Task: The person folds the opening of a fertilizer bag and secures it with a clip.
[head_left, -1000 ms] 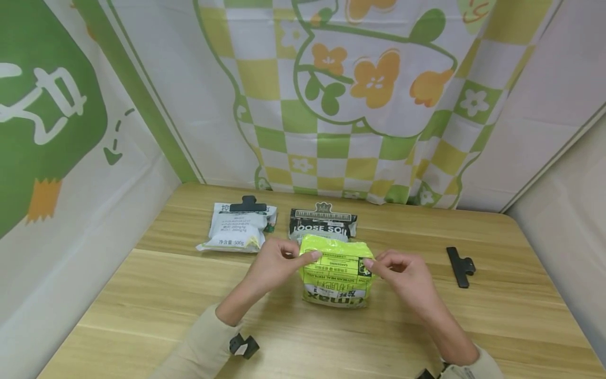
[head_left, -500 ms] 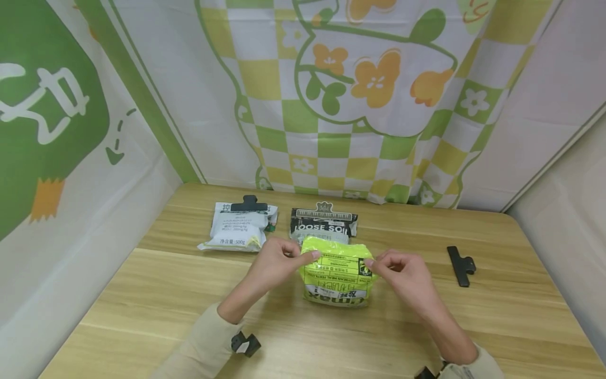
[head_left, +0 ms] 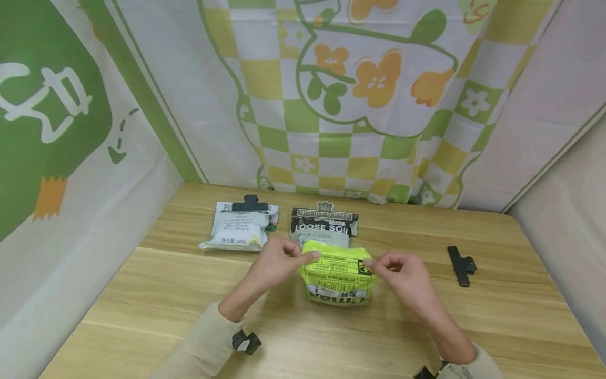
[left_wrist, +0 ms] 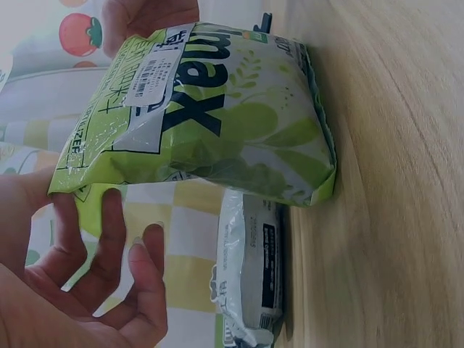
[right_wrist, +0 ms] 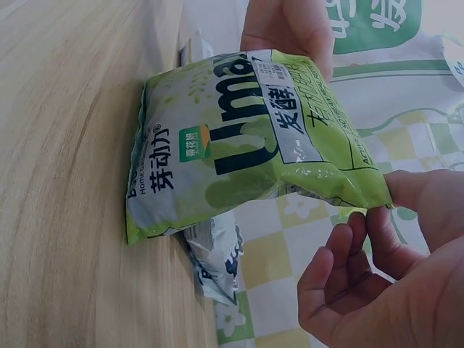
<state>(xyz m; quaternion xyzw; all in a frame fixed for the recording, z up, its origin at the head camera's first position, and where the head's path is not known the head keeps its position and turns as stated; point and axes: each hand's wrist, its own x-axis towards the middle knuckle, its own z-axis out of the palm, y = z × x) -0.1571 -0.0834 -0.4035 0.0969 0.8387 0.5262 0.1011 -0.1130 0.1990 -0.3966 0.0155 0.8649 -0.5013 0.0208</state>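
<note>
A bright yellow-green fertilizer bag (head_left: 337, 281) stands upright on the table in front of me, its top edge folded over toward me. My left hand (head_left: 276, 266) pinches the left side of the fold between thumb and fingers. On the opposite side my right hand (head_left: 404, 276) pinches the other corner. In the left wrist view the bag (left_wrist: 239, 123) rests its base on the wood, and the remaining fingers hang below the pinched corner. The right wrist view shows the same bag (right_wrist: 210, 145) with thumb and forefinger on its top corner.
To the right lies a loose black clip (head_left: 460, 267). Behind the left hand is a white bag (head_left: 236, 229) closed with a black clip (head_left: 249, 204). A black-and-grey soil bag (head_left: 322, 226) with a decorated clip (head_left: 324, 210) lies behind the green bag. A patterned curtain (head_left: 293, 142) hangs at the table's back.
The bag's top edge has come down and toward me, so more of the soil bag behind shows. Both hands keep their pinch in nearly the same places.
</note>
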